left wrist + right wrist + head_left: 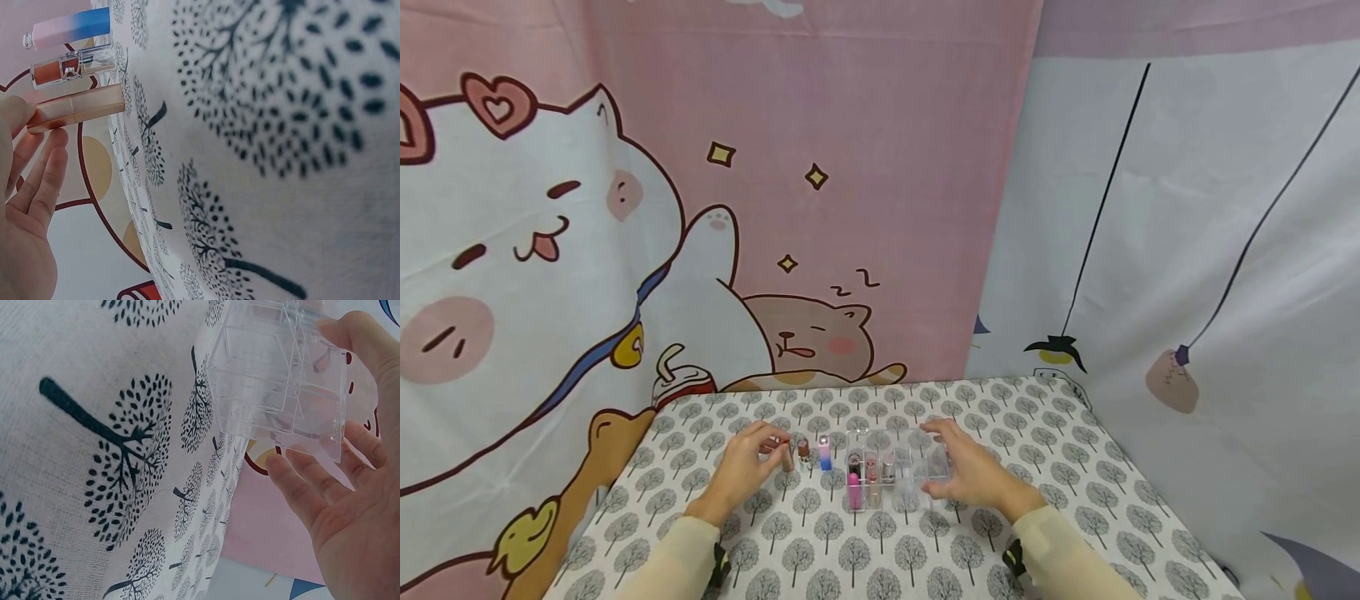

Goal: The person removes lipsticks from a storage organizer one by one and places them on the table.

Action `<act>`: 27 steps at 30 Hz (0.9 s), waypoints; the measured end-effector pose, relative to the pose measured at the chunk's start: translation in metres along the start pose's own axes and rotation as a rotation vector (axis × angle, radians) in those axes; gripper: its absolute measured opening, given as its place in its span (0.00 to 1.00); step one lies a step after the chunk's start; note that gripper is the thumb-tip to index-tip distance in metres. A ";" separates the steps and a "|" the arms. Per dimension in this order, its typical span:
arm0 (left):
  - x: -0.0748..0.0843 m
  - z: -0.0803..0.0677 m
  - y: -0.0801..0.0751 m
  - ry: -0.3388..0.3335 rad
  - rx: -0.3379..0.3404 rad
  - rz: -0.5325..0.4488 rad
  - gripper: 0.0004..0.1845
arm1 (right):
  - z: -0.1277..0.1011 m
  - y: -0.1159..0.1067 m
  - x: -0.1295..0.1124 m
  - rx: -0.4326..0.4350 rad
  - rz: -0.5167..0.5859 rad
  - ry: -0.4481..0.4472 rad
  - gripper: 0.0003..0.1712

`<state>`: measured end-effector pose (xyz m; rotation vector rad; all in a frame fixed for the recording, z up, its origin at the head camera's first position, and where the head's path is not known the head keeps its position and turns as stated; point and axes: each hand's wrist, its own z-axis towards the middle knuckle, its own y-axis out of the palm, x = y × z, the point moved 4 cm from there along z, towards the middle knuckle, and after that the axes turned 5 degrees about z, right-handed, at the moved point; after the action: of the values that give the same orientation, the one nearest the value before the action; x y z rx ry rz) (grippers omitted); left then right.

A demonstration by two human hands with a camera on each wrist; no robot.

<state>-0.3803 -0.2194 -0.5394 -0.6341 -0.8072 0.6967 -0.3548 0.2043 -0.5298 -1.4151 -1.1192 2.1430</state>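
Observation:
My left hand (741, 467) pinches the top of a rose-gold lipstick tube (78, 109), which stands upright with its base at the tabletop. Just right of it are a clear tube with a brown-orange part (72, 67) and a pink-to-blue lipstick (74, 28), both upright. A clear plastic organizer (250, 375) with compartments sits further right. At its right end, my right hand (973, 471) holds it, thumb at the front and fingers spread toward the back. Several lipsticks fill its left compartments, among them a bright pink one (854, 492).
A white cloth with grey trees (853, 554) covers the table. Behind it hangs a pink curtain (887, 167) with cartoon cats, and a whitish curtain (1225, 208) closes off the right side.

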 end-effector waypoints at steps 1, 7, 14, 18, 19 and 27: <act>0.000 0.000 0.000 -0.004 -0.001 0.000 0.11 | 0.000 0.000 0.000 0.002 -0.001 -0.003 0.64; 0.001 0.001 0.000 -0.007 0.005 -0.001 0.12 | 0.000 0.000 -0.001 0.007 0.001 -0.011 0.64; -0.001 -0.001 0.001 0.000 0.009 -0.006 0.13 | 0.000 0.000 0.000 0.011 0.000 -0.010 0.63; -0.002 -0.002 0.001 0.004 0.014 -0.003 0.13 | -0.001 0.000 -0.001 0.010 0.009 -0.010 0.63; -0.002 -0.002 0.001 0.003 0.016 0.003 0.13 | -0.001 0.000 -0.001 0.010 0.011 -0.010 0.63; 0.001 -0.002 -0.002 0.020 0.051 0.055 0.13 | -0.001 0.000 0.000 0.014 0.009 -0.008 0.63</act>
<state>-0.3775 -0.2204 -0.5390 -0.6182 -0.7536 0.7572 -0.3539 0.2044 -0.5299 -1.4101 -1.1008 2.1602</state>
